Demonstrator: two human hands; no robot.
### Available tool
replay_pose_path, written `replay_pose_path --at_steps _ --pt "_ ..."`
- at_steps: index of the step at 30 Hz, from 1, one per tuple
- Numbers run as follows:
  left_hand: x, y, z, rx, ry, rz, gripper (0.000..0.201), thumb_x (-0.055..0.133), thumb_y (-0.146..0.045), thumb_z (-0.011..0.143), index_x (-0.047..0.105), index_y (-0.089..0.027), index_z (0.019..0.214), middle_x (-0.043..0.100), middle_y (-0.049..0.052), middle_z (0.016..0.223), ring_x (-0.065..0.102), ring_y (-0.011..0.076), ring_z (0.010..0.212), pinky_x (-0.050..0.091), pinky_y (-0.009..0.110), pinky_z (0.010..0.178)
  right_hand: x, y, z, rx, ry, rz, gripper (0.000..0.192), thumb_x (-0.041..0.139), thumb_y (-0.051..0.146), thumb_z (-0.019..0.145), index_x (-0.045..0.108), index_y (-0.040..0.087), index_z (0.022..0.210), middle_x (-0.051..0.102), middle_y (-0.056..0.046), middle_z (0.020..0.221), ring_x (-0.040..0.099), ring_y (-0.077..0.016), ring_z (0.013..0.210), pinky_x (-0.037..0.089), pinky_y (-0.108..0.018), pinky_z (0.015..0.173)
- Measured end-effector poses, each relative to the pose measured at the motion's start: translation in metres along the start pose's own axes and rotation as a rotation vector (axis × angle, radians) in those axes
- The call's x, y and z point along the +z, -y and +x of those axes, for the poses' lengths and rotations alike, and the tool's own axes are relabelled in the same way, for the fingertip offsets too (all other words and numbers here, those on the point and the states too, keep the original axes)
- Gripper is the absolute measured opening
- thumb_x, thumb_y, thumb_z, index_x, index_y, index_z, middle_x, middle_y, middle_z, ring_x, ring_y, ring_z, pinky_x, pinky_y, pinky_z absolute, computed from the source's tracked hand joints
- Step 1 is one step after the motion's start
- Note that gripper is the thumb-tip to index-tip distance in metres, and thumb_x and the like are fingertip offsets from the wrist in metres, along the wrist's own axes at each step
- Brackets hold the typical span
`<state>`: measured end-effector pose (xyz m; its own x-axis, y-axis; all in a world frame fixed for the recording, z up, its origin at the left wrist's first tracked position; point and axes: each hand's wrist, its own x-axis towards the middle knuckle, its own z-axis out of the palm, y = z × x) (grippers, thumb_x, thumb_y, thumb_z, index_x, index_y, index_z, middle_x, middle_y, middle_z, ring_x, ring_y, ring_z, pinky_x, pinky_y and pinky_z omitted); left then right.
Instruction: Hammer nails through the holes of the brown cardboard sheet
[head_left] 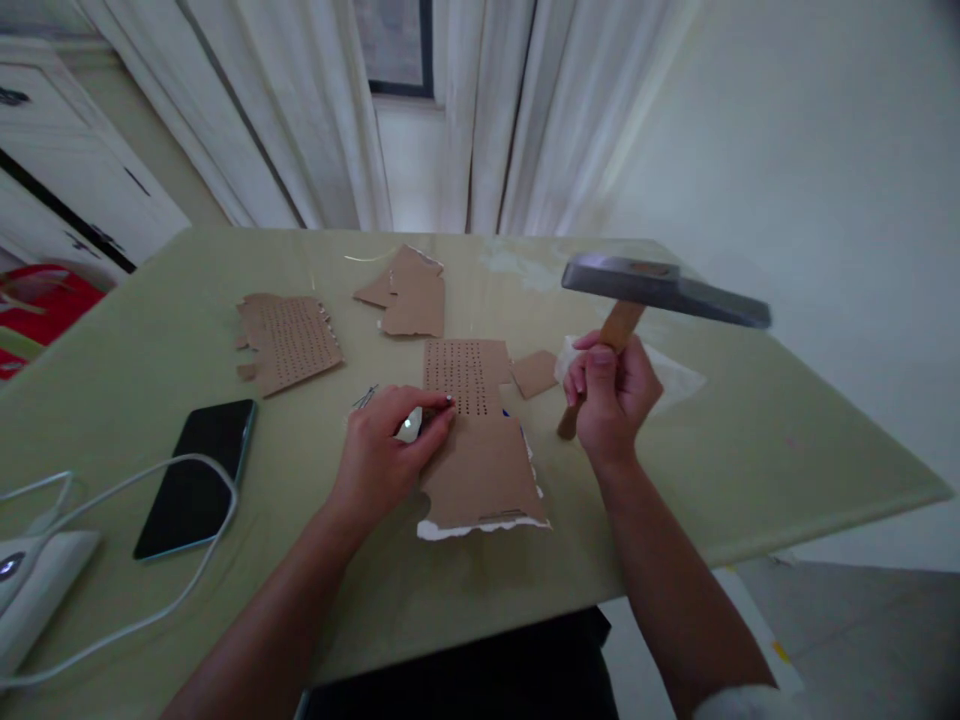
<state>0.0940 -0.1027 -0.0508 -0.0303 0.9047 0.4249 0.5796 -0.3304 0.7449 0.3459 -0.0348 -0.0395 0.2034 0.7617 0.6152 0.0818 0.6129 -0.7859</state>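
The right hand (611, 400) is clamped around the wooden handle of a steel-headed hammer (660, 288), holding it raised above the pale green counter (750, 450), up and to the right of the torn brown cardboard sheet with rows of punched holes (480, 450). That sheet lies flat near the front edge of the counter. The left hand (390, 450) rests on the sheet's left edge, fingers pinched together at the lowest row of holes; they seem to steady something small there, perhaps a nail, though it is too small to tell. A few thin metal pins (365, 398) lie just left of the sheet.

Judging by the lifted hammer and the pinching fingers, this looks like the moment between setting a point and striking it. The next move would call for a short, straight blow landing clear of the fingertips, with the sheet kept from sliding.

Further left of the sheet lie a second perforated cardboard piece (292, 342) and a black smartphone (199, 475) crossed by a white cable (150, 600); more brown scraps (409, 292) lie behind the sheet.
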Motion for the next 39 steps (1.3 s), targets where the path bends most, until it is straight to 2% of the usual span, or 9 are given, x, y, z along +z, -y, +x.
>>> replay_pose_path --at_steps 2,5,7,9,15,20,27,32,39 --pt "0.003 0.003 0.001 0.004 -0.005 -0.009 0.012 0.076 -0.033 0.097 0.086 -0.025 0.101 0.086 0.002 0.092 0.072 0.0187 0.077 0.061 0.035 0.084 -0.006 0.011 -0.001 0.062 0.127 -0.120 0.036 0.065 0.058 0.109 0.064 0.024 0.096 0.045 0.010 0.059 0.041 -0.0104 0.046 0.031 -0.025 0.045" --pt "0.008 0.008 0.003 0.042 -0.022 -0.038 0.013 0.076 -0.031 0.096 0.086 -0.024 0.100 0.086 0.003 0.092 0.073 0.0192 0.079 0.061 0.035 0.086 -0.013 0.042 0.001 0.136 0.468 -0.430 0.040 0.064 0.051 0.109 0.057 0.024 0.081 0.047 0.007 0.060 0.045 -0.0117 0.053 0.031 -0.027 0.055" --pt "0.010 0.010 0.004 0.061 -0.037 -0.060 0.013 0.076 -0.028 0.095 0.086 -0.023 0.101 0.087 0.004 0.093 0.074 0.0196 0.081 0.062 0.035 0.087 -0.014 0.067 0.002 0.123 0.665 -0.621 0.039 0.065 0.045 0.108 0.058 0.023 0.077 0.051 0.005 0.063 0.047 -0.0128 0.058 0.030 -0.029 0.060" --pt "0.012 0.011 0.006 0.066 -0.040 -0.070 0.013 0.076 -0.028 0.094 0.086 -0.023 0.100 0.087 0.005 0.094 0.076 0.0202 0.083 0.062 0.035 0.088 -0.012 0.088 0.004 0.102 0.759 -0.742 0.037 0.064 0.044 0.109 0.061 0.022 0.079 0.053 0.004 0.065 0.048 -0.0139 0.060 0.030 -0.030 0.063" --pt "0.014 0.012 0.009 0.056 -0.005 -0.077 0.015 0.076 -0.029 0.094 0.087 -0.023 0.100 0.087 0.006 0.095 0.078 0.0224 0.086 0.062 0.037 0.091 -0.004 0.119 0.011 0.060 0.692 -0.883 0.039 0.058 0.046 0.111 0.056 0.024 0.079 0.055 0.002 0.068 0.049 -0.0168 0.064 0.031 -0.031 0.068" --pt "0.016 0.013 0.010 0.011 0.009 -0.086 0.013 0.076 -0.028 0.092 0.087 -0.023 0.097 0.086 0.004 0.092 0.077 0.0223 0.084 0.062 0.035 0.088 0.002 0.129 0.014 0.090 0.873 -1.048 0.037 0.055 0.046 0.113 0.062 0.023 0.084 0.064 -0.002 0.075 0.057 -0.0200 0.072 0.028 -0.033 0.070" --pt "0.014 0.008 0.012 -0.001 0.055 -0.101 0.011 0.076 -0.025 0.092 0.086 -0.024 0.096 0.086 0.003 0.093 0.077 0.0226 0.086 0.059 0.035 0.089 0.004 0.135 0.014 0.043 0.706 -1.029 0.038 0.054 0.046 0.112 0.058 0.024 0.081 0.063 0.000 0.071 0.056 -0.0191 0.067 0.029 -0.032 0.068" --pt "0.012 0.003 0.013 -0.035 0.068 -0.126 0.009 0.076 -0.021 0.091 0.084 -0.023 0.093 0.083 0.001 0.086 0.072 0.0197 0.077 0.058 0.032 0.083 0.006 0.127 0.005 0.079 0.855 -1.087 0.038 0.056 0.045 0.112 0.060 0.024 0.082 0.065 -0.002 0.073 0.058 -0.0205 0.069 0.028 -0.032 0.068" --pt "0.013 0.004 0.014 -0.040 0.081 -0.135 0.010 0.075 -0.020 0.090 0.083 -0.022 0.094 0.082 0.002 0.087 0.070 0.0188 0.076 0.058 0.032 0.083 0.002 0.125 0.006 0.044 0.679 -1.032 0.037 0.053 0.046 0.113 0.062 0.024 0.085 0.064 -0.001 0.073 0.058 -0.0195 0.068 0.030 -0.031 0.067"
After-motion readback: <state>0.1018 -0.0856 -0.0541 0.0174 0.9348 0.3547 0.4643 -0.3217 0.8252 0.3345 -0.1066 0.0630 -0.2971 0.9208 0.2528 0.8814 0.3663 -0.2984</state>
